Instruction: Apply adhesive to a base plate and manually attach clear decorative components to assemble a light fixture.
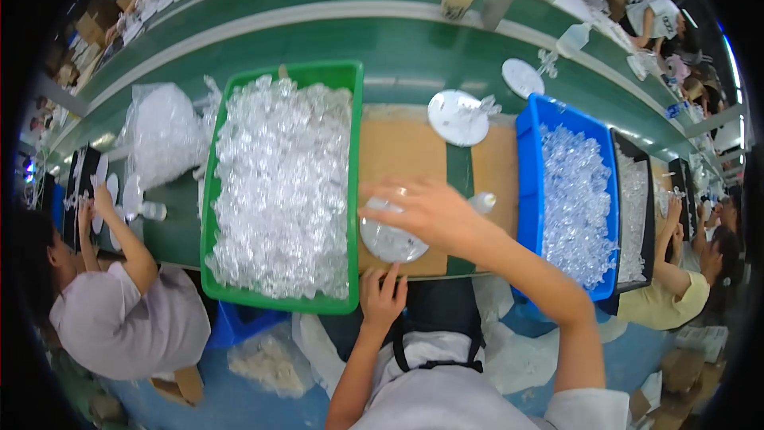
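A clear-and-white round disc (396,244) lies on the brown cardboard in front of me, beside the green bin. Over its far side reaches my right hand (418,205), blurred, its fingertips close to the bin's rim; whether it holds a small piece I cannot tell. My left hand (382,296) rests at the table's near edge, fingers spread and touching near the disc's lower edge. The green bin (356,167) on the left is heaped with clear plastic pieces (278,183). Right of my right hand lies a small white bottle (482,203).
A blue bin (527,183) of clear pieces stands at right, a black tray (649,223) beyond it. White discs with clear parts (459,118) (522,78) lie farther back. A plastic bag (165,135) is left of the green bin. Co-workers sit on both sides.
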The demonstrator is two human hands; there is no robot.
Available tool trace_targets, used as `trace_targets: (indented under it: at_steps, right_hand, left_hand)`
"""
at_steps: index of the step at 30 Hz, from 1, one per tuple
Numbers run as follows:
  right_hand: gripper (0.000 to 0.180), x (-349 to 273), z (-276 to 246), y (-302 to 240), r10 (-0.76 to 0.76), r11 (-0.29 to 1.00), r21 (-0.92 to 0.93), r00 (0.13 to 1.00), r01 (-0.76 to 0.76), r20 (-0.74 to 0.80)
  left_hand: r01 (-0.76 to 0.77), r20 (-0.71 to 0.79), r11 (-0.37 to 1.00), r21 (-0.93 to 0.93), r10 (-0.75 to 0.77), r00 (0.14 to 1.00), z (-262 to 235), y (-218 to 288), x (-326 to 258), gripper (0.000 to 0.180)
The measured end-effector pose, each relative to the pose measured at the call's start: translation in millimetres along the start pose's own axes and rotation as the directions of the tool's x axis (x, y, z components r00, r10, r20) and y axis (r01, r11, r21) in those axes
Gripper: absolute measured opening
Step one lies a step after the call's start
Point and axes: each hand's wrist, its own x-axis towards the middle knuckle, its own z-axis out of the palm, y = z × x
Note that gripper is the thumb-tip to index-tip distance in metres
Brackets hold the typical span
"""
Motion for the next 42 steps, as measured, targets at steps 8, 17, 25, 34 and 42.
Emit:
trace_targets:
  at_steps: [8, 17, 25, 34, 42]
  right_hand:
    - [0.028, -1.8, -17.7, -19.2, 0.417, 0.904, 0.005, 0.885, -0.427, 0.207]
    - [0.016, -24.7, 47.3, -33.9, 0.556, 0.760, 0.194, 0.774, -0.621, 0.302]
    - [0.019, -28.2, 46.8, -37.2, 0.557, 0.771, 0.202, 0.793, -0.604, 0.247]
    - [0.045, 8.3, -26.1, -26.2, 0.367, 0.929, -0.015, 0.913, -0.370, 0.181]
    - [0.020, -5.5, -5.0, -40.4, 0.357, 0.921, 0.067, 0.898, -0.385, 0.256]
  left_hand:
    - [0.117, 0.001, 0.993, -0.035, -0.117, 0.993, -3.7, -7.0, -6.2, 0.026]
    - [0.052, 0.098, 0.998, 0.024, -0.054, 0.994, 3.3, -16.5, -21.3, 0.032]
    - [0.031, 0.098, 0.999, 0.033, -0.034, 0.995, 7.6, -18.3, -26.8, 0.034]
    - [0.023, 0.052, 0.999, -0.049, -0.020, 0.998, 8.8, -25.9, -32.0, 0.034]
    - [0.013, 0.027, 1.000, -0.013, -0.013, 1.000, 11.7, -30.7, -38.4, 0.034]
